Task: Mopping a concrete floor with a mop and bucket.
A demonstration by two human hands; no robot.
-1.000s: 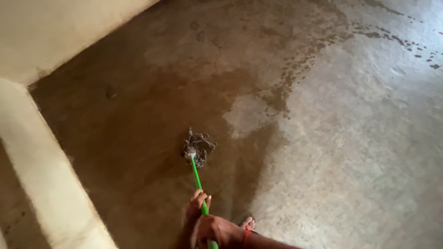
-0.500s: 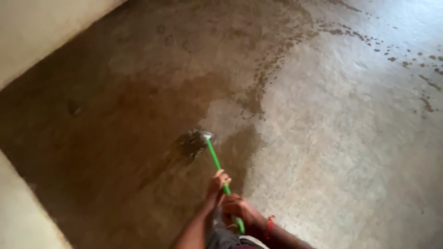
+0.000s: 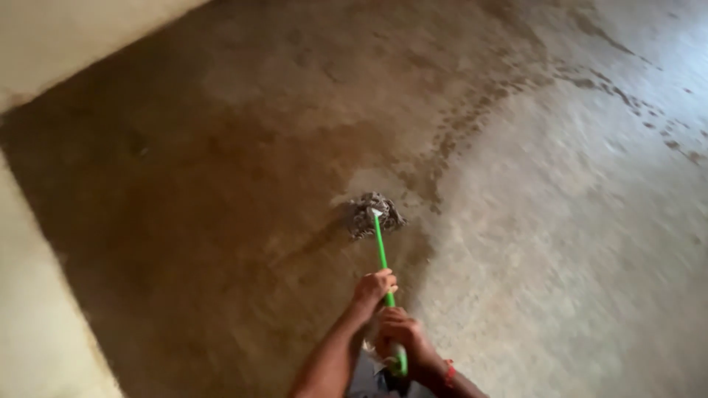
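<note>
The concrete floor [image 3: 560, 243] fills almost all of the view. Its left and middle part is dark and wet, and the right part is pale and looks dry; the border between them runs from the top right down to the middle, with a line of small dark spots [image 3: 472, 118] along it. A pale wall [image 3: 81, 29] closes the floor at the top left, and a second pale wall or ledge [image 3: 37, 295] closes it on the left side, so the two meet in a corner there. To the right the floor is open, with much room for a long stroke.

The mop [image 3: 376, 214] has a bundle of grey strings that lies flat on the floor, just at the edge of the wet patch. Its green handle [image 3: 382, 254] leans back toward the person, probably so that the strings press on the floor.

The left hand [image 3: 375, 286] is closed around the handle, higher up the shaft toward the strings. The right hand [image 3: 398, 337] is closed around the near end, just below the left one; it has a red band [image 3: 448, 372] on the wrist. Two hands so spaced seem to give leverage to steer.
</note>
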